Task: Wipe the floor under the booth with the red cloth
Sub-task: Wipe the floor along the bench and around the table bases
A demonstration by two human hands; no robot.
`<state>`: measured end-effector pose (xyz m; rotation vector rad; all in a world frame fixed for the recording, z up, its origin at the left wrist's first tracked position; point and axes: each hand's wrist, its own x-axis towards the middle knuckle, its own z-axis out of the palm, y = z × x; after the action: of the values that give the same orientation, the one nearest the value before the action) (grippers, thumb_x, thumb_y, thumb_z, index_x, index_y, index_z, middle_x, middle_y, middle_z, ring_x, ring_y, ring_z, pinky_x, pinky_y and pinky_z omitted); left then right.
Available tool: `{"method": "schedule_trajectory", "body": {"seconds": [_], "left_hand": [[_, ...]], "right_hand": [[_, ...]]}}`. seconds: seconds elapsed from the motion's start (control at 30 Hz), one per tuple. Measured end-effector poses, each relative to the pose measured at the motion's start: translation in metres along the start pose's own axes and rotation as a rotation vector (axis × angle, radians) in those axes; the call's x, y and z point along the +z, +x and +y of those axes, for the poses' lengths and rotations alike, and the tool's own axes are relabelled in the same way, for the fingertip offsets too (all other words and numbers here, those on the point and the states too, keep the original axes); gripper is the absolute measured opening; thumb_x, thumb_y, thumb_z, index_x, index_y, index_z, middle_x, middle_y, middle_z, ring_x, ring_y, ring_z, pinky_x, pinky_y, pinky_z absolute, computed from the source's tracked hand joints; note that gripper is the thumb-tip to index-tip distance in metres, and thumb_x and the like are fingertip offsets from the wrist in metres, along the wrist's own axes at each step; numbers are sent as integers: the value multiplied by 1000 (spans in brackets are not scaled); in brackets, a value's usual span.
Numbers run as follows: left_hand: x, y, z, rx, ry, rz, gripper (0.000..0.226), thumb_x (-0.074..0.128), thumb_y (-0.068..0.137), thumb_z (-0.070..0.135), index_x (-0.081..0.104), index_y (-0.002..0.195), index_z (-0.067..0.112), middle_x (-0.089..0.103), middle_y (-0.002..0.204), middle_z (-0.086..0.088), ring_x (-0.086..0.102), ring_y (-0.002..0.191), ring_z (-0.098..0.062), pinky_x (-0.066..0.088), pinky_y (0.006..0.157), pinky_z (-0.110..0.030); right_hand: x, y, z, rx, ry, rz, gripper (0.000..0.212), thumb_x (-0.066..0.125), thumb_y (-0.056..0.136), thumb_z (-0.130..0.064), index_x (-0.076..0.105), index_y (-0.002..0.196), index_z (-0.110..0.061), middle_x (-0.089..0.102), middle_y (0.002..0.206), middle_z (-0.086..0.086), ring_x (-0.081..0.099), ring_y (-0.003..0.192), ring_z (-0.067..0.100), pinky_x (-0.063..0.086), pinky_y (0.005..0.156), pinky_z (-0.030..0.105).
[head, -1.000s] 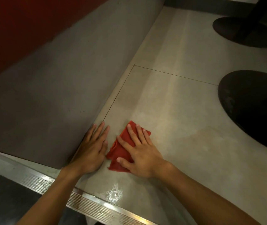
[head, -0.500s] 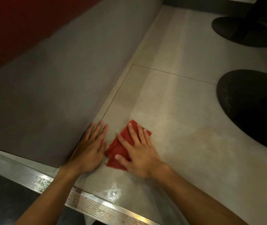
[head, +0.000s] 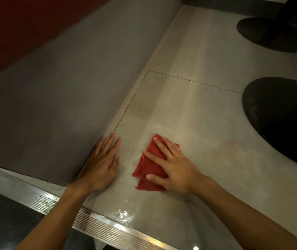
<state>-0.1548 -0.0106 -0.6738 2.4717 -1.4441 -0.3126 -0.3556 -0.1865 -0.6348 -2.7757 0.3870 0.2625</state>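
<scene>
Head view: slid red cloth (head: 142, 166) rightward under right hand (head: 178, 172), fingers (head: 162, 147) straight, pressing it; opened gap from left hand (head: 101, 165), flat on floor (head: 189, 114), lower centre. Wiping stroke underway.

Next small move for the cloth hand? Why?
Probably slide the right hand, pressed flat on the red cloth, forward along the booth base toward the tile seam. The floor ahead looks smudged, and the left hand braces flat beside the base.
</scene>
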Motion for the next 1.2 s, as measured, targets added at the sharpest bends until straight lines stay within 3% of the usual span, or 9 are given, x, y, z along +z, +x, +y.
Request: {"method": "schedule_trajectory", "body": {"seconds": [0.17,0.33,0.5,0.6,0.73,0.9,1.07,1.2], "left_hand": [[0,-1,0,-1,2,-1,64,3,91,53,5,152,31,-8,158,16,-19,144,-4,-11,117,-25],[1,-1,0,7,19,-7,65,2,92,52,5,152,29,-9,159,13,-18,144,-7,-4,120,-32],[2,-1,-1,6,16,-5,64,3,93,52,6,152,29,-6,159,13,-17,145,-6,-3,120,-33],[3,0,-2,9,23,3,64,4,93,52,8,152,29,-4,159,13,-14,145,-6,-7,118,-27],[2,-1,-2,-1,13,-9,64,1,92,55,6,152,32,-7,159,15,-17,144,-4,-3,120,-31],[-1,-2,1,-11,-5,-25,65,-1,90,56,2,152,33,-11,158,18,-21,142,-2,-7,119,-29],[-2,-3,3,-16,-11,-29,66,-2,90,56,0,152,33,-14,157,18,-23,142,-2,-9,118,-29],[0,-1,1,-14,10,-11,67,-1,90,55,4,152,31,-11,158,16,-20,143,-4,-9,118,-27]], "right_hand": [[12,-5,-30,55,12,13,74,15,88,-75,-1,153,-43,-32,157,3,-39,140,26,-16,119,47],[39,-32,-61,-111,16,71,71,33,93,-67,10,154,-39,-18,162,8,-27,145,32,-16,117,49],[36,-32,-53,-147,-25,81,71,31,92,-71,13,154,-40,-11,163,6,-20,148,29,-14,114,54],[23,-18,-35,-34,-14,53,75,29,89,-74,9,154,-42,-16,163,5,-23,147,29,-13,118,47],[1,-1,-1,197,25,70,83,16,79,-82,4,153,-45,-23,161,3,-24,147,26,-10,121,44],[-13,9,32,432,97,115,73,31,91,-72,6,153,-44,-20,162,3,-22,147,26,-13,118,41],[-7,20,17,473,100,126,71,26,95,-67,1,155,-38,-23,160,11,-27,145,34,-17,118,47],[3,18,-10,356,72,113,71,25,95,-66,1,155,-36,-25,159,14,-29,143,37,-17,117,48]]}}
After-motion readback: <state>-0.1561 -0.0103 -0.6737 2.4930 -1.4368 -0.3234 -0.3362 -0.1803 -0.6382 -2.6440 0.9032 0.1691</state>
